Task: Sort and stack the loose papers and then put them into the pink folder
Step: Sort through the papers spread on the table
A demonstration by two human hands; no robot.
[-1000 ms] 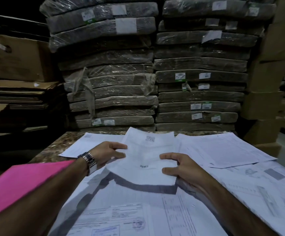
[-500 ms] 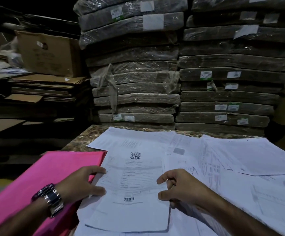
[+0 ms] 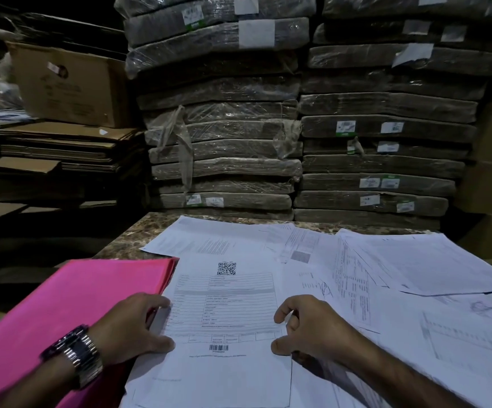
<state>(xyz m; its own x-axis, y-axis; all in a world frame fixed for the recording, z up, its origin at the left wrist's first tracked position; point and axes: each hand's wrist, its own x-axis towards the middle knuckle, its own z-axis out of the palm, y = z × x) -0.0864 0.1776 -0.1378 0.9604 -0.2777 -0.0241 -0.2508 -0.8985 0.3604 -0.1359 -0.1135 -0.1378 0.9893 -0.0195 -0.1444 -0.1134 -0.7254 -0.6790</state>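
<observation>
We've got the QR-coded sheet (image 3: 227, 307) lying flat on top of the loose papers (image 3: 415, 275) that spread over the marble table (image 3: 133, 237). Our left hand (image 3: 134, 325) grips the sheet's left edge, thumb down on the page and fingers curled. Our right hand (image 3: 312, 328) curls in at its right edge, with thumb and forefinger nipping it. Just left of the sheet lies the pink folder (image 3: 77, 295), closed, under our wrist and its metal watch (image 3: 83, 354). Beyond the sheet we see wrapped bundles (image 3: 224, 142) stacked high. Far left of it are flattened cardboard (image 3: 62, 148) and a box (image 3: 68, 83).
</observation>
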